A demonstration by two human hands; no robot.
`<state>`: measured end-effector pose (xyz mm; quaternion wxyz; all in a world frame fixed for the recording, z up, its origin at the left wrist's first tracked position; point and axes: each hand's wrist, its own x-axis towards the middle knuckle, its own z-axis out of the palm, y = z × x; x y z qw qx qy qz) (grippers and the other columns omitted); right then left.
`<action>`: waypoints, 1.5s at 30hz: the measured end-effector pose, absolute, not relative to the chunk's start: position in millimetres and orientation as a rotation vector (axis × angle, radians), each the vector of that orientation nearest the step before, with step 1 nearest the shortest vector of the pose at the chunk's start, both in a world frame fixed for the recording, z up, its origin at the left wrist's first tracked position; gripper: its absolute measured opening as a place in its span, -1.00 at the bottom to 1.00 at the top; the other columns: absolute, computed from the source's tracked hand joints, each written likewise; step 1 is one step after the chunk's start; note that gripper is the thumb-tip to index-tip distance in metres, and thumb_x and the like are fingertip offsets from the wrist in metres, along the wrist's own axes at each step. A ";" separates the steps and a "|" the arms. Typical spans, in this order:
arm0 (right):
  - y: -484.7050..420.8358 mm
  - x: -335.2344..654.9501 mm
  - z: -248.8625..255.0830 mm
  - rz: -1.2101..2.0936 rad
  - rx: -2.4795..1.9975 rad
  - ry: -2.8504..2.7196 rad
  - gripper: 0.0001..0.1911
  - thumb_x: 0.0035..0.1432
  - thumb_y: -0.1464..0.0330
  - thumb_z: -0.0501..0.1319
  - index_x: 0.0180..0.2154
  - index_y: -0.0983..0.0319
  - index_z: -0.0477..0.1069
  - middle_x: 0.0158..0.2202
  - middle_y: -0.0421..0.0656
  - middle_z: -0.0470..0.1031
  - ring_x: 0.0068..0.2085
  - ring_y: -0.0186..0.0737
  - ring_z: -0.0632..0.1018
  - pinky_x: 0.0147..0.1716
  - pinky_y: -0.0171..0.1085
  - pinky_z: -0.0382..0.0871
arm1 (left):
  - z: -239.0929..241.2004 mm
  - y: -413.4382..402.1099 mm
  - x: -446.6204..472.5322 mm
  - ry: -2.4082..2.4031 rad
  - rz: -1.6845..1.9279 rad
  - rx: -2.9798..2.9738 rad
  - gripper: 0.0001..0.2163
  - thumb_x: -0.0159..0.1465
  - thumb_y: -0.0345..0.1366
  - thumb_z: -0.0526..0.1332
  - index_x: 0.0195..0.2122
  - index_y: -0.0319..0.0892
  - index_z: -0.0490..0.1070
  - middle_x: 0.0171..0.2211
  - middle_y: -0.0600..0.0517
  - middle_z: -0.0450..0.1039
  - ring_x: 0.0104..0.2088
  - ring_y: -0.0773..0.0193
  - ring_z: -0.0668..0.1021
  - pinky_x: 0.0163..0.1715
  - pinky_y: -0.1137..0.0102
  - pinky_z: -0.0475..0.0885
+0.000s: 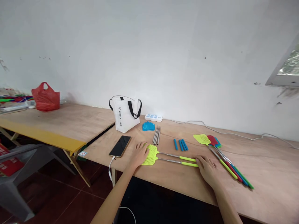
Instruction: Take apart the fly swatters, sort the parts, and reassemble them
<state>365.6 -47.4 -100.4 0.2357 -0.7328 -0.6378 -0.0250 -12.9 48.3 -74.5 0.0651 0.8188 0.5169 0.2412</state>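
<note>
Two yellow-green fly swatters (153,150) lie side by side near the table's front edge, heads to the left and handles to the right. My left hand (140,154) rests on the left part of their perforated heads, fingers extended. At the handle ends lies my right hand (206,168), its fingers apart and its thumb side touching the grips. Behind them are several loose blue handle grips (183,145), several metal rods (156,135) and a stack of blue swatter heads (148,126). Further right, several fly swatters (230,166) in yellow, red, blue and green lie bunched together.
A phone (120,146) on a white cable lies left of my left hand. Behind stand a white bag (126,115) and a power strip (153,117), its cord running along the wall. Left, another table (77,121) carries a red plastic bag (46,98); a grey chair (35,171) is below.
</note>
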 end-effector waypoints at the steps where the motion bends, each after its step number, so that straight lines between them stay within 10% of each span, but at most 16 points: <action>1: -47.3 365.3 -100.1 -0.054 -1.990 -1.744 -0.54 0.36 0.17 -0.14 -0.05 0.08 0.50 0.06 -0.09 0.51 0.12 0.00 0.46 0.13 0.04 0.23 | -72.5 48.1 -13.0 1.548 0.733 2.458 -0.65 0.44 -0.26 -0.04 0.16 -0.11 0.36 0.23 -0.11 0.34 0.23 0.00 0.36 0.24 0.04 0.23; 24: -50.7 363.6 -80.8 0.280 -1.792 -1.764 -0.54 0.24 -0.06 0.02 -0.32 0.09 0.52 -0.05 -0.10 0.57 0.02 0.04 0.51 0.22 0.15 0.04 | -58.7 29.3 -2.4 1.368 0.668 2.379 -0.66 0.35 -0.06 0.16 0.11 0.02 0.40 0.20 -0.03 0.40 0.19 -0.01 0.45 0.17 0.15 0.34; 37: -51.3 355.3 -76.9 0.321 -1.521 -1.511 -0.51 0.19 -0.14 0.12 -0.26 0.13 0.49 -0.16 -0.04 0.59 -0.06 0.05 0.54 -0.11 -0.07 0.44 | -37.6 12.0 21.7 1.222 1.002 2.718 -0.74 0.41 -0.13 0.21 0.09 0.04 0.44 0.36 -0.02 0.18 0.34 -0.06 0.27 0.32 -0.12 0.16; 45: -62.3 346.4 -55.8 0.219 -1.463 -1.744 -0.57 0.31 -0.07 0.09 -0.21 0.10 0.51 -0.15 -0.11 0.62 -0.06 -0.01 0.58 -0.08 -0.10 0.41 | -20.7 1.4 26.8 0.993 1.119 2.849 -0.85 0.48 -0.29 0.12 -0.23 -0.11 0.44 -0.17 0.09 0.55 0.23 0.19 0.42 0.41 -0.02 -0.06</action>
